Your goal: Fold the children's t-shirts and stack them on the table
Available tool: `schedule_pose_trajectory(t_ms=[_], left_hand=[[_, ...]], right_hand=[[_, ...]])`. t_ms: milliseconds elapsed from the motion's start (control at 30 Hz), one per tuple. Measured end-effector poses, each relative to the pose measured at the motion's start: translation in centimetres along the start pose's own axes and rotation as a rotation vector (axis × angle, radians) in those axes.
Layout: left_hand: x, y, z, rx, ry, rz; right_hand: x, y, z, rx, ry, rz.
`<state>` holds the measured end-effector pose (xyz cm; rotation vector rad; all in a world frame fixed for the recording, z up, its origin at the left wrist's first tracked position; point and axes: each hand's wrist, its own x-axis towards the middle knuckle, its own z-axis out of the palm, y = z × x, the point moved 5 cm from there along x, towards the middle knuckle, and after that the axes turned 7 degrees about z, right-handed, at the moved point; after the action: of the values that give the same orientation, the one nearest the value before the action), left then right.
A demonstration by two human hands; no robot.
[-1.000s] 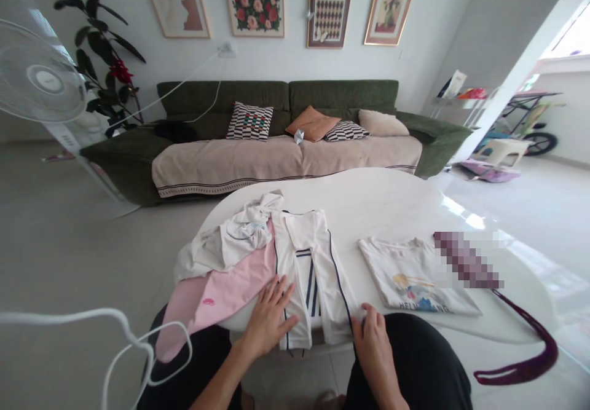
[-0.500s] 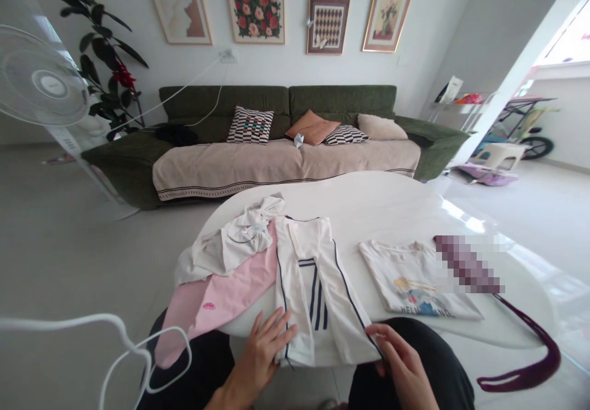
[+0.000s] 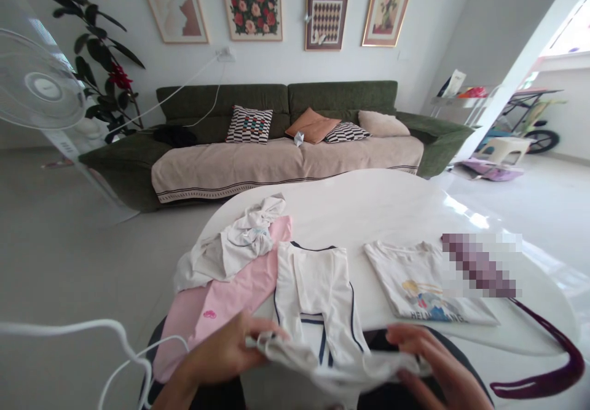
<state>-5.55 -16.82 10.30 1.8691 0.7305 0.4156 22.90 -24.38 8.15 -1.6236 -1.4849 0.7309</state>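
Pinching its near edge, the left hand [image 3: 230, 345] at eight o'clock and the right hand [image 3: 431, 361] at four each have a grip closed on the white garment [image 3: 322, 278], whose long axis runs toward twelve on the tabletop [image 3: 359, 207]; the left looks nearer its middle.

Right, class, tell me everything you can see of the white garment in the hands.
The white garment looks like thin, soft fabric, with dark lines down both sides, dark stripes near its middle and dark trim at its far edge. That far part lies spread on the table, beside the pink cloth. The left hand and right hand hold its near end bunched and raised, blurred.
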Motion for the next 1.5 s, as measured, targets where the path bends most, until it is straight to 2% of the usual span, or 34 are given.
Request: schedule_pose_trajectory(t_ms=[67, 100, 167, 200, 267, 333, 433, 533, 633, 800, 900, 1000, 1067, 1133, 1167, 1233, 1300, 1400, 1433, 1467, 1500], left_hand=[[4.2, -1.2, -2.8, -0.129, 0.13, 0.041], [6.4, -2.4, -4.1, -0.176, 0.205, 0.049], [10.2, -6.2, -6.0, -0.246, 0.368, -0.042], [11.6, -8.2, -6.6, -0.241, 0.445, -0.109], [13.4, -11.5, -6.9, -0.211, 0.528, -0.165], [14.0, -13.6, -6.8, -0.172, 0.572, -0.177], [13.8, -14.7, -7.0, -0.102, 0.612, -0.164], [13.8, -14.4, -7.5, 0.019, 0.666, -0.152], [14.5, -13.9, -7.6, 0.161, 0.701, -0.158], [16.0, -12.9, -7.3, 0.285, 0.629, -0.19], [16.0, -10.9, -8.6, 0.294, 0.577, -0.149], [15.5, -7.3, -10.7, 0.237, 0.514, -0.032], [15.2, -4.6, -12.0, 0.145, 0.492, 0.112], [15.2, -2.5, -12.8, 0.078, 0.495, 0.245], [15.3, -2.0, -13.0, 0.087, 0.505, 0.28], [15.7, -2.0, -12.9, 0.185, 0.532, 0.269], [16.0, -3.0, -12.3, 0.29, 0.569, 0.222], [15.3, -4.8, -10.7, 0.359, 0.651, 0.16], [14.7, -5.1, -9.7, 0.371, 0.677, 0.143], [13.9, -5.3, -8.4, 0.384, 0.698, 0.128], [13.0, -5.3, -6.7, 0.396, 0.7, 0.123]], right_hand=[[5.8, 0.8, 0.4, -0.005, 0.026, 0.032], [8.9, 1.3, 1.1, -0.015, 0.035, 0.042], [14.4, 2.6, 3.2, -0.077, 0.027, 0.049], [16.5, 3.6, 4.4, -0.115, 0.014, 0.107], [19.2, 5.3, 6.4, -0.17, 0.009, 0.165], [20.1, 7.0, 7.6, -0.219, 0.031, 0.206], [19.8, 8.7, 8.0, -0.295, 0.075, 0.247], [19.5, 9.2, 7.8, -0.369, 0.103, 0.262], [19.7, 8.6, 7.6, -0.454, 0.13, 0.241], [20.1, 6.7, 7.4, -0.518, 0.058, 0.22], [19.7, 4.3, 5.2, -0.502, 0.067, 0.184], [17.7, -0.2, 1.1, -0.454, 0.165, 0.089], [15.1, -4.1, -1.5, -0.388, 0.285, -0.074], [11.7, -7.7, -2.4, -0.38, 0.376, -0.29], [10.0, -9.2, -2.0, -0.405, 0.382, -0.387], [7.1, -10.8, 0.4, -0.495, 0.294, -0.502], [5.1, -10.9, 3.9, -0.548, 0.073, -0.545], [4.1, -8.8, 7.8, -0.471, -0.312, -0.507], [4.4, -7.6, 8.1, -0.43, -0.366, -0.476], [5.2, -6.2, 8.0, -0.409, -0.358, -0.435], [6.2, -4.6, 7.6, -0.416, -0.297, -0.382]])
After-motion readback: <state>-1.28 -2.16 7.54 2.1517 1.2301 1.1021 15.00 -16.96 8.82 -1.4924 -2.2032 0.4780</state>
